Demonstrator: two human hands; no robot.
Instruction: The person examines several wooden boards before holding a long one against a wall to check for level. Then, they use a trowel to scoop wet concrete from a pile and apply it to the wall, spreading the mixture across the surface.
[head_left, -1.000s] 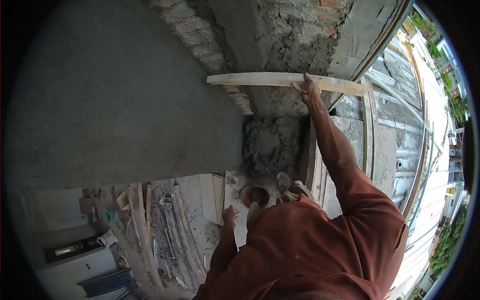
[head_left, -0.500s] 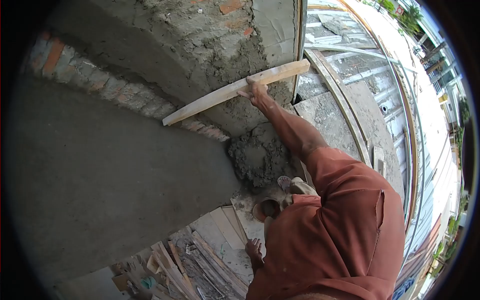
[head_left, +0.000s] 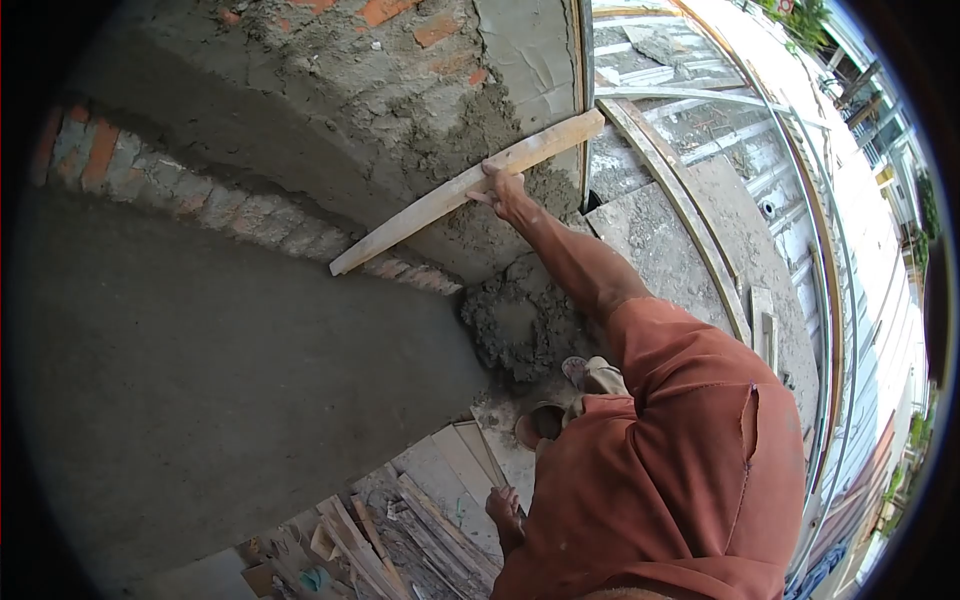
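My right hand grips a long, pale wooden board near its middle, fingers wrapped round its edge. The board lies slantwise in front of a partly plastered wall, its upper right end by the wall's vertical edge. Rough wet mortar and exposed brick show on the wall around it. My left hand hangs low beside the orange shirt, its fingers curled in and nothing visible in them. A heap of wet mortar lies on the ground below my right forearm.
A smooth grey surface spreads across the left, bordered by a brick strip. Scrap wood lies at the bottom. A round container stands near my feet. Planks and metal sheeting are on the right.
The view has shifted slightly. The board tilts a little more steeply, still in my right hand. My left hand's fingers, spread before, have curled in.
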